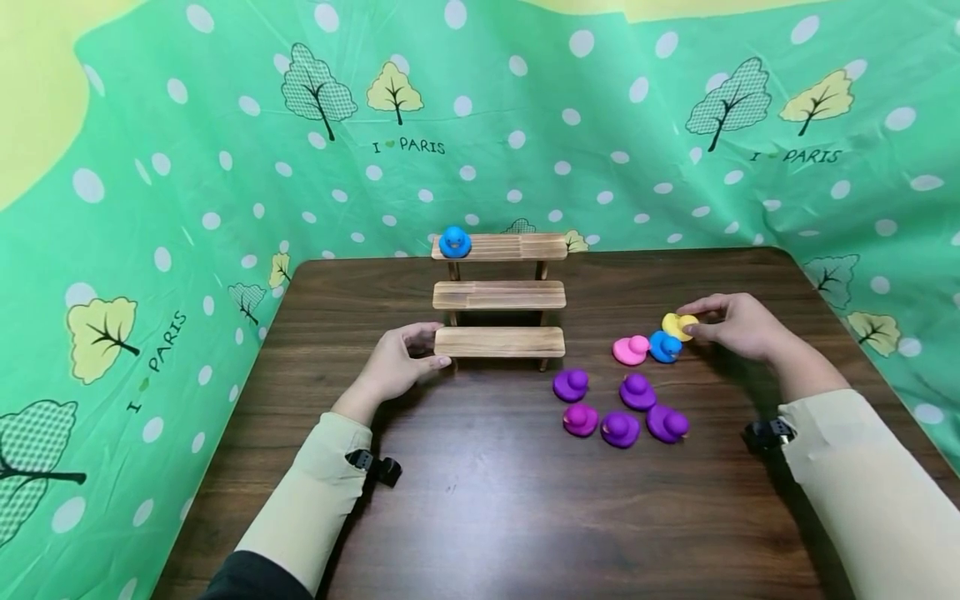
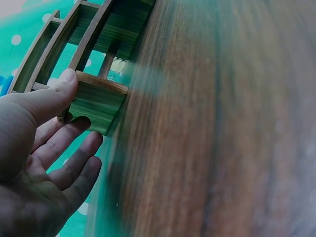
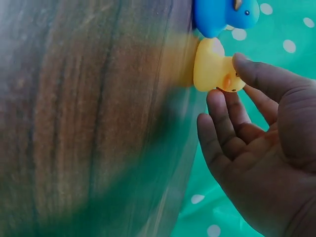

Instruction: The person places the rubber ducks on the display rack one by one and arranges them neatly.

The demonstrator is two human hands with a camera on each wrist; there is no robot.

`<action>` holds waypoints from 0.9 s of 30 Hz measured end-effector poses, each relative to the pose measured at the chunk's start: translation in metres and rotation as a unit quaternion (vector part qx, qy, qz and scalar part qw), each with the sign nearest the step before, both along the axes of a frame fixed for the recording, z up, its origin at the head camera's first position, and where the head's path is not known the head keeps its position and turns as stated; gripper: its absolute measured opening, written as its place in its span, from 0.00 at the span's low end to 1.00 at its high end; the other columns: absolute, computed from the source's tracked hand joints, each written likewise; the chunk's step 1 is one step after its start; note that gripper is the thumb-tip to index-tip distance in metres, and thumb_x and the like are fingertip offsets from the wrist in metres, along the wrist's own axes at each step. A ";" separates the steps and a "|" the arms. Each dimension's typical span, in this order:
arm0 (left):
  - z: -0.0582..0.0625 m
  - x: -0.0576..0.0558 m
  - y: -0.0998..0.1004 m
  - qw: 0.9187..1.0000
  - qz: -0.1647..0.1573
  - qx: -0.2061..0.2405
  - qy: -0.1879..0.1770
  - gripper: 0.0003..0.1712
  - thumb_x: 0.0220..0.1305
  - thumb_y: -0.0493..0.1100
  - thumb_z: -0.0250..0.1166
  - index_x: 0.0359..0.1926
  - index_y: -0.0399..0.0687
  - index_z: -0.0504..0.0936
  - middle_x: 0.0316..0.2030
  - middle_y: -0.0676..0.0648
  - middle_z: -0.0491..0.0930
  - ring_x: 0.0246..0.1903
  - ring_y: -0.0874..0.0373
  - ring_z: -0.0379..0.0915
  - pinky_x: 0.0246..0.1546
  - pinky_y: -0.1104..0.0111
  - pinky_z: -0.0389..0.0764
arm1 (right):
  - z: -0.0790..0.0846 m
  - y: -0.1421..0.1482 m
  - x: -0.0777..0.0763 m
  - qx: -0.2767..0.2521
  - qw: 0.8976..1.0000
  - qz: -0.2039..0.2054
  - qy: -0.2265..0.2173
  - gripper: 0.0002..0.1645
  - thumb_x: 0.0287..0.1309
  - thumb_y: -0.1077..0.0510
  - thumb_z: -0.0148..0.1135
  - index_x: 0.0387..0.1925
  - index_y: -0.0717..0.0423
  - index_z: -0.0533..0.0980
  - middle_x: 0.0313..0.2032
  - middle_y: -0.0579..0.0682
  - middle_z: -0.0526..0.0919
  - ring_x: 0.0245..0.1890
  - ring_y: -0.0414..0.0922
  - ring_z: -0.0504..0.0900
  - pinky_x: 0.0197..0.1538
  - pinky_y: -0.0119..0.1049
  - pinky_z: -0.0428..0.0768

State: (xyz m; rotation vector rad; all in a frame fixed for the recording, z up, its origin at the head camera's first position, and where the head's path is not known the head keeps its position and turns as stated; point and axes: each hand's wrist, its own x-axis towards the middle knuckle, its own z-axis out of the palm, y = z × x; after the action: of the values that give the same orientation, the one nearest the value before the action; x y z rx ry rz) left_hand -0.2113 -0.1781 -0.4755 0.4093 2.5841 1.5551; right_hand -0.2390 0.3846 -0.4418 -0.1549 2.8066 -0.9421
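Observation:
A three-step wooden stand (image 1: pixel 499 342) stands toward the back of the table, with a blue rubber duck (image 1: pixel 454 242) at the left end of its top step. My left hand (image 1: pixel 395 364) holds the left end of the lowest step, the thumb on its near side. On the right, my right hand (image 1: pixel 738 329) pinches a yellow rubber duck (image 3: pixel 211 69) between thumb and fingers; it appears to be on the table. Right beside it are another blue duck (image 1: pixel 664 347) and a pink duck (image 1: pixel 631 350).
Several purple ducks, one of them a purple duck (image 1: pixel 620 429), and a magenta duck (image 1: pixel 581 419) lie nearer to me, right of the stand. The dark wood table (image 1: pixel 480 517) ends at a green dotted cloth (image 1: pixel 525 117) behind and at the sides.

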 end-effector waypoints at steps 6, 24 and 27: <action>0.000 -0.001 0.001 1.000 -0.001 -0.006 0.007 0.31 0.60 0.43 0.80 0.64 0.45 0.82 0.48 0.48 0.87 0.50 0.52 0.83 0.55 0.54 0.80 | -0.001 -0.003 0.000 0.018 0.999 -0.004 0.027 0.32 0.65 0.42 0.73 0.59 0.61 0.81 0.49 0.60 0.84 0.46 0.55 0.80 0.42 0.37 0.78; -0.001 0.003 0.001 1.000 0.000 0.014 -0.003 0.31 0.60 0.42 0.80 0.64 0.44 0.83 0.49 0.46 0.87 0.48 0.51 0.83 0.53 0.53 0.81 | -0.009 -0.002 0.000 0.010 0.999 -0.006 0.040 0.32 0.63 0.40 0.74 0.58 0.59 0.84 0.51 0.59 0.87 0.54 0.56 0.81 0.45 0.32 0.76; 0.000 0.003 0.001 1.000 -0.001 0.015 -0.003 0.31 0.60 0.41 0.80 0.63 0.43 0.83 0.49 0.45 0.87 0.47 0.50 0.83 0.52 0.53 0.82 | -0.007 -0.003 0.002 0.001 0.999 -0.014 0.039 0.33 0.64 0.39 0.73 0.58 0.59 0.84 0.51 0.61 0.87 0.49 0.52 0.82 0.40 0.31 0.79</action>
State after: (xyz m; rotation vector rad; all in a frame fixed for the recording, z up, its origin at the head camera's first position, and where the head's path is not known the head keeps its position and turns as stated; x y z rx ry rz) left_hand -0.2085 -0.1768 -0.4758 0.4086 2.5585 1.5946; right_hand -0.2368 0.3820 -0.4493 -0.1565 2.8873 -0.9591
